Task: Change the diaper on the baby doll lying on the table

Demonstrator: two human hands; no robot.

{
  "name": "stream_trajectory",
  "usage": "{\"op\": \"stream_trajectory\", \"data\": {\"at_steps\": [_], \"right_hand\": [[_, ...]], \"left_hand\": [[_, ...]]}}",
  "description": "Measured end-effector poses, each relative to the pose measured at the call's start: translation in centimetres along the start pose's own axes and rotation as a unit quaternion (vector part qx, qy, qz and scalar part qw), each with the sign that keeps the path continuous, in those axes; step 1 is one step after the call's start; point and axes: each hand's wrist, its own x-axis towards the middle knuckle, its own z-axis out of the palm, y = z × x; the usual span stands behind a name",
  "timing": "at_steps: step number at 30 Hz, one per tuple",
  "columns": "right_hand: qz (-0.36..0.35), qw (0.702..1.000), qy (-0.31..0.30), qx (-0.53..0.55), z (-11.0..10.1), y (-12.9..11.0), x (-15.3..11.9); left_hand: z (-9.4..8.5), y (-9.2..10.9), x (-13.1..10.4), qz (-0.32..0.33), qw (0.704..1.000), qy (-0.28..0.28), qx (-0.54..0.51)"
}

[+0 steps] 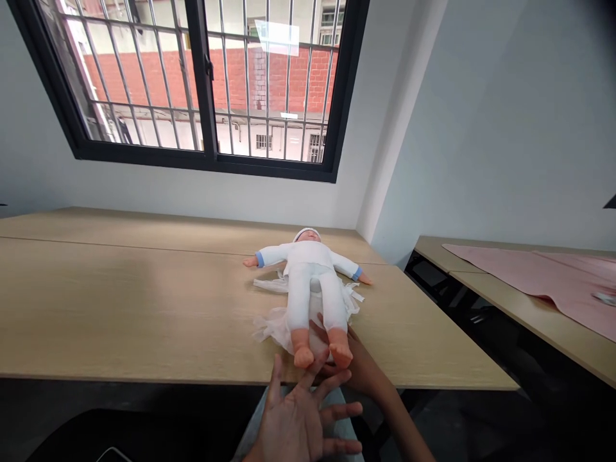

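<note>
A baby doll (310, 273) in a white outfit with blue cuffs and a white cap lies on its back on the table, its feet toward me and its arms spread. Crumpled thin white material (276, 327) lies beneath and beside its legs. My left hand (293, 423) is just below the feet, palm up with the fingers spread, holding nothing. Reaching in from the right, my right hand (355, 366) is under the doll's lower leg. Some of its outstretched fingers show between the legs; the leg and my left hand hide the rest.
The wooden table (120, 308) reaches to the wall below a barred window (206, 83). Across a gap on the right stands another table (505, 289) with a pink cloth (553, 276) over it. A dark seat-like shape (144, 430) is at lower left.
</note>
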Motion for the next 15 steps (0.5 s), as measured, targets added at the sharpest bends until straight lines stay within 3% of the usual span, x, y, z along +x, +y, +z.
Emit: {"op": "stream_trajectory", "data": {"at_steps": [4, 6, 7, 9, 12, 13, 15], "right_hand": [[0.009, 0.997, -0.058, 0.047, -2.7, 1.9, -1.1], [0.043, 0.994, -0.06, 0.078, -3.5, 3.4, -2.3], [0.064, 0.994, -0.038, 0.086, -3.8, 4.1, -2.8], [0.102, 0.99, 0.052, 0.084, -4.0, 5.0, -2.9], [0.095, 0.978, 0.18, 0.056, -3.5, 4.0, -1.5], [0.067, 0.979, 0.188, 0.048, -3.2, 3.3, -0.8], [-0.013, 0.99, 0.141, 0.028, -2.6, 1.6, 0.8]], "left_hand": [[1.1, 1.2, -2.1, 0.012, 0.978, 0.087, 0.187], [2.4, 2.4, -2.1, 0.061, 0.927, 0.133, 0.346], [3.0, 3.2, -1.8, 0.095, 0.881, 0.159, 0.435], [3.8, 4.7, -0.6, 0.176, 0.761, 0.217, 0.586], [3.2, 6.2, 2.1, 0.242, 0.578, 0.267, 0.732], [2.6, 6.4, 3.0, 0.236, 0.536, 0.274, 0.763], [1.3, 6.5, 4.3, 0.201, 0.496, 0.287, 0.794]]}}
